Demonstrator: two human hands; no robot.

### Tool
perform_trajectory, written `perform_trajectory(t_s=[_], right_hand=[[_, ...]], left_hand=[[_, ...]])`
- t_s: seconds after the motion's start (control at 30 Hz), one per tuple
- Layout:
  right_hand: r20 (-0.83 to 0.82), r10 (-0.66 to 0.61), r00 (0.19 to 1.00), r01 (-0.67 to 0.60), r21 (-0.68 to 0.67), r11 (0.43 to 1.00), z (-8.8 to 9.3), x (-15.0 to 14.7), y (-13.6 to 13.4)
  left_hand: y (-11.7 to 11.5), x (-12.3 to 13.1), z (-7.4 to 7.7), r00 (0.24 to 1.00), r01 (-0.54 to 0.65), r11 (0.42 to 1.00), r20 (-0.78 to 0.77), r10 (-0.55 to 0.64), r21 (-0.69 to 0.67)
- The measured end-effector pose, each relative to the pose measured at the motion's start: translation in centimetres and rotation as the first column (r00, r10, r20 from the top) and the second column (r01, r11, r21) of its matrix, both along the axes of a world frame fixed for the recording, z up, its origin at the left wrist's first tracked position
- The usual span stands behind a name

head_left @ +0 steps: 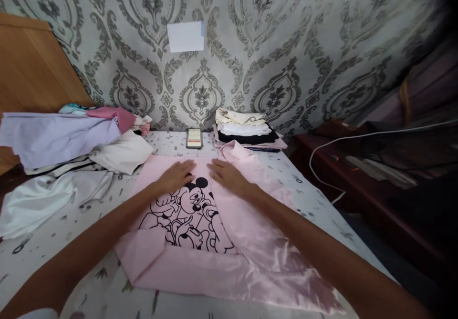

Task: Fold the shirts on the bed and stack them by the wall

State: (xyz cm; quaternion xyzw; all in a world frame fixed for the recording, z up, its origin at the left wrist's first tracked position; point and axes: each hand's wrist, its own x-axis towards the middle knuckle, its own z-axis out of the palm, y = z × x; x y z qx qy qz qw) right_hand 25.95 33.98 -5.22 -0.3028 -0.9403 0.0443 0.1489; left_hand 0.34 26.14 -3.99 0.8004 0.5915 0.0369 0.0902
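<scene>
A pink shirt (193,271) with a black cartoon-mouse line print lies spread on the bed in the head view. Its right side is folded inward over part of the print, and the lower left corner shows a fold as well. My left hand (178,175) rests on the upper part of the cloth, fingers stretched out. Just to its right, my right hand (227,176) lies flat at the edge of the folded-over side. Both hands touch the fabric with a small gap between them. Parts of the print are hidden under the fold and my left hand.
Loose clothes (64,138) are heaped at the left, by a wooden headboard (36,66). Behind the shirt are a phone (194,138) and a stack of folded clothes (246,130). A white cable (375,132) runs over the dark red furniture (322,157) at right.
</scene>
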Motion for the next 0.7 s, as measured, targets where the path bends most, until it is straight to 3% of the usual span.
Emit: perform_trajectory(t_s=[0.13, 0.2, 0.27, 0.33, 0.47, 0.53, 0.6, 0.7], right_hand=[[0.002, -0.216, 0.976, 0.216, 0.002, 0.976, -1.2, 2.4, 3.3], [0.006, -0.23, 0.973, 0.23, -0.002, 0.973, -1.4, 3.1, 3.8], [0.002, -0.22, 0.975, 0.22, 0.001, 0.975, -1.3, 3.0, 3.3], [-0.009, -0.201, 0.98, 0.201, 0.011, 0.98, -1.2, 2.6, 2.5], [-0.04, -0.15, 0.988, 0.15, -0.013, 0.989, -0.9, 2.6, 1.5], [-0.057, -0.171, 0.984, 0.169, -0.037, 0.985, -0.7, 3.4, 1.1], [-0.078, -0.195, 0.978, 0.193, -0.037, 0.981, -0.3, 4.3, -0.2], [-0.108, -0.216, 0.97, 0.214, -0.033, 0.976, 0.7, 4.9, -4.9]], left_hand=[[1.1, -7.7, 0.2, 0.976, -0.2, 0.978, -0.074, 0.204, 0.063], [1.1, -9.3, 0.4, 0.971, -0.224, 0.972, -0.076, 0.229, 0.067], [0.8, -8.4, 0.3, 0.964, -0.25, 0.965, -0.076, 0.256, 0.085], [-0.1, -5.8, 0.0, 0.97, -0.226, 0.966, -0.056, 0.235, 0.124], [-2.6, -2.0, -0.3, 0.999, 0.003, 0.998, -0.032, -0.001, 0.062], [-3.8, -2.8, 0.0, 0.997, -0.031, 0.999, -0.066, 0.032, 0.022], [-5.2, -4.8, 0.6, 0.984, -0.147, 0.988, -0.091, 0.151, 0.048], [-8.0, -6.3, 1.7, 0.982, -0.19, 0.981, -0.008, 0.191, 0.046]])
